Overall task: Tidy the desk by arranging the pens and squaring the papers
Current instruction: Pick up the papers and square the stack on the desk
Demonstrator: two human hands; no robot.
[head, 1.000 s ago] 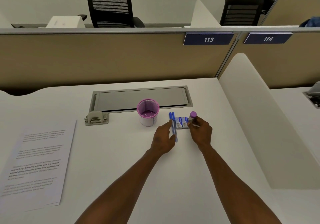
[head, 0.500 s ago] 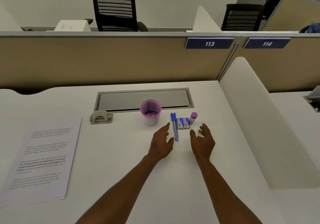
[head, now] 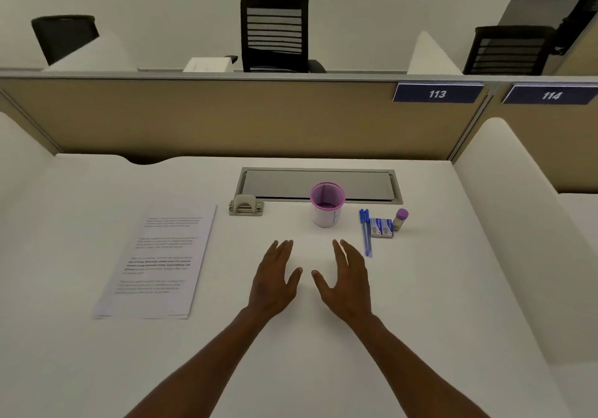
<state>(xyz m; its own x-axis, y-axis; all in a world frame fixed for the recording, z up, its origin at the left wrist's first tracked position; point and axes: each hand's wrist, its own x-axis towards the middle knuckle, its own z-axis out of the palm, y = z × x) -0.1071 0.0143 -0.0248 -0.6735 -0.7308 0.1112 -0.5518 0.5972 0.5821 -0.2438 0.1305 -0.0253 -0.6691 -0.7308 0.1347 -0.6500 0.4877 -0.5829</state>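
Your left hand (head: 275,283) and right hand (head: 348,283) hover with fingers spread, holding nothing. The purple-rimmed cup (head: 326,204) stands empty; both pens (head: 365,231) lie right of it.

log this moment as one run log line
left hand: open, empty | right hand: open, empty | blue pens: side by side on desk | papers: stacked left

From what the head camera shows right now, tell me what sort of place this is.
Most likely an open-plan office or study hall with numbered cubicle desks. Blue plates reading 113 and 114 hang on the tan partition, mesh-backed office chairs stand beyond it, and printed papers lie on the white desk.
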